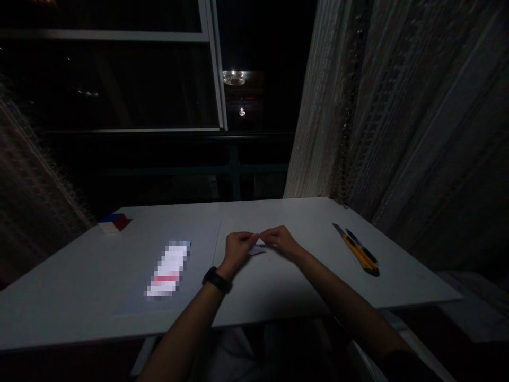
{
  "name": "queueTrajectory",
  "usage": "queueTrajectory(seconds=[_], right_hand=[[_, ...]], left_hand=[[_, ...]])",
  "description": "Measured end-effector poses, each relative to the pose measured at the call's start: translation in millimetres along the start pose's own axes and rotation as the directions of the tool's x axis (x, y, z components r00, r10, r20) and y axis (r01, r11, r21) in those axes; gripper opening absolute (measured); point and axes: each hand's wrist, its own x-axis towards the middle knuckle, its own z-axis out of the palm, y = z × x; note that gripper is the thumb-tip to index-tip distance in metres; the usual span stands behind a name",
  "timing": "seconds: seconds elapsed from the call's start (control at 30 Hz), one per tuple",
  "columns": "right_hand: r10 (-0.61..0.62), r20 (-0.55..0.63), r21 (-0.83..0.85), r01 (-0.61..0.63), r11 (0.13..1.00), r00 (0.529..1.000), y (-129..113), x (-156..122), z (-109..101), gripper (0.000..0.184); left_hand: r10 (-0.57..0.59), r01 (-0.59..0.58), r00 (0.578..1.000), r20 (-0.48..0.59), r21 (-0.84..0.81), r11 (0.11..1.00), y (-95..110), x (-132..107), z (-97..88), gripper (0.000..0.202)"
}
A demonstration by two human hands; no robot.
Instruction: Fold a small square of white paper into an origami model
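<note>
Head view, with the clock face laid flat on the counter (pixel 286 310), the two hands at its centre and twelve pointing away from the person. The left hand (pixel 237 248) and the right hand (pixel 283 241) meet just above the white surface, fingertips touching or nearly so. Between them is a small piece of white paper (pixel 255 250), pinched at its upper edge. Each grip is closed on it, thumb against finger, the left at the paper's nine o'clock side and the right at its three o'clock side. The paper looks bent or folded, with a dark patch near its right edge; it is too small and dim to tell more. A black watch (pixel 217 280) is on the left wrist.

Toward eight o'clock lies a large pale sheet (pixel 207 254), and on it a bright, blurred-out rectangle (pixel 169 269) like a lit screen, slanting toward one. Farther off, between nine and ten o'clock, a block (pixel 113 223) with blue, white and red faces sits near the counter's edge.

At three o'clock, well apart from the hands, lies a yellow cutter (pixel 356 252), its blade out and pointing toward eleven. A dark, pen-like item (pixel 361 246) lies close along its far side.

Beyond the counter, a dark window (pixel 119 85) with a white frame stands at eleven, and a striped curtain (pixel 318 122) hangs at one.
</note>
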Motion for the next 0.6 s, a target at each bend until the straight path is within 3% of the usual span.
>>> queueTrajectory(seconds=[0.13,0.27,0.43,0.6], right_hand=[[-0.03,0.109,0.145,0.014,0.989,0.994,-4.2,-1.9,-4.7,0.016],[-0.064,0.137,0.136,0.045,0.99,0.988,-5.1,-2.5,-5.8,0.018],[-0.102,0.107,0.091,0.092,0.992,0.989,-4.1,-2.6,-2.5,0.03],[-0.189,0.195,0.042,0.184,0.982,0.962,-0.2,-0.7,-2.1,0.015]], left_hand=[[-0.049,0.047,0.999,-0.017,-0.139,0.989,0.7,3.2,-0.8,0.031],[-0.094,0.089,0.996,-0.007,-0.239,0.967,1.3,4.0,-0.7,0.031],[-0.154,0.176,0.984,0.094,-0.323,0.93,0.8,2.3,-0.6,0.026],[-0.191,0.249,0.964,0.187,-0.368,0.896,2.9,-0.7,0.0,0.026]])
